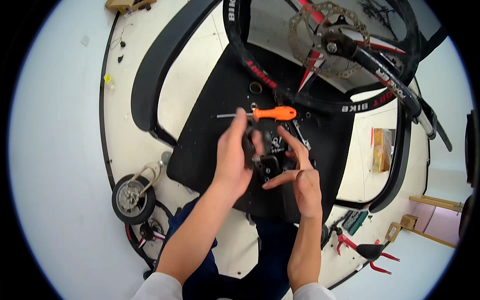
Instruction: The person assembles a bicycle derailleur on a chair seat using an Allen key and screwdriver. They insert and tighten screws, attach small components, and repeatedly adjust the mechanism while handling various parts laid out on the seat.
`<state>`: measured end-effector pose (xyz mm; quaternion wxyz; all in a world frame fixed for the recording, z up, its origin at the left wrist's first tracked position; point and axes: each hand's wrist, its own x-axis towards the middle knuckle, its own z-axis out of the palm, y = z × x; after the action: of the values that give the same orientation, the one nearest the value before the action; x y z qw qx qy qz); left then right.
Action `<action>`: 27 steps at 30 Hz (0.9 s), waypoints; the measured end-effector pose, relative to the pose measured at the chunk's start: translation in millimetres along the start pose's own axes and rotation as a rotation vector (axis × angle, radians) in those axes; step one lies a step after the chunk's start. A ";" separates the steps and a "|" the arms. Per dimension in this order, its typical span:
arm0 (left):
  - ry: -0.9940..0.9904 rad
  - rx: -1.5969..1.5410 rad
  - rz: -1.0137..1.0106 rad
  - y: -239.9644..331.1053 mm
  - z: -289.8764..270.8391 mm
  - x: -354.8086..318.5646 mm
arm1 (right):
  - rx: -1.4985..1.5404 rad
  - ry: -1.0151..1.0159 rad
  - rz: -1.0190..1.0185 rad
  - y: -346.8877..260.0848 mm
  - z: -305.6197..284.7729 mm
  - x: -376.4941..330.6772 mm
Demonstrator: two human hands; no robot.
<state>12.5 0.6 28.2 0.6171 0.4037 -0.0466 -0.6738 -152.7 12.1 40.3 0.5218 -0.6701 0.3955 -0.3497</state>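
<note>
My left hand [233,155] is closed around a black part [268,166] with a boxy end and small metal fittings; motion blur hides its exact kind. My right hand [303,182] is beside it, thumb and forefinger spread apart, holding nothing that shows. Beyond my left fingers, a screwdriver [275,113] with an orange handle lies on the black chair seat [200,145], its shank pointing left. Close to my right fingertips are a wrench [301,135] and several small metal pieces [276,145]. A tape-like ring [255,88] lies farther back.
A bicycle wheel [312,102] with a disc rotor [300,45] and a fork [395,82] rests across the chair's back. Chair armrests [150,65] flank the seat. On the floor are a small wheel [134,199], a red frame piece with a black saddle [370,251] and a yellow package [382,150].
</note>
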 end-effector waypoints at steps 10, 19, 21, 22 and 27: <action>-0.237 0.172 0.013 3.0 -0.8 -5.6 | 0.079 0.203 0.050 8.2 4.5 7.0; -0.003 0.079 -0.062 -3.4 -0.7 3.4 | 0.201 0.020 -0.027 6.3 4.9 0.2; -0.036 -0.164 -0.092 -2.5 -7.9 7.7 | -0.050 0.036 0.055 3.1 4.1 0.1; -0.108 -0.194 -0.084 0.3 -7.6 8.1 | -0.173 0.089 0.037 5.5 2.9 4.0; -0.284 0.253 0.051 -2.4 -3.1 -4.5 | 0.072 0.222 0.028 9.9 16.2 -0.4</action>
<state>12.1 6.4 27.0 0.5657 0.3774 -0.2279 -0.6969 -140.2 17.9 27.2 0.5032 -0.6025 0.4474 -0.4284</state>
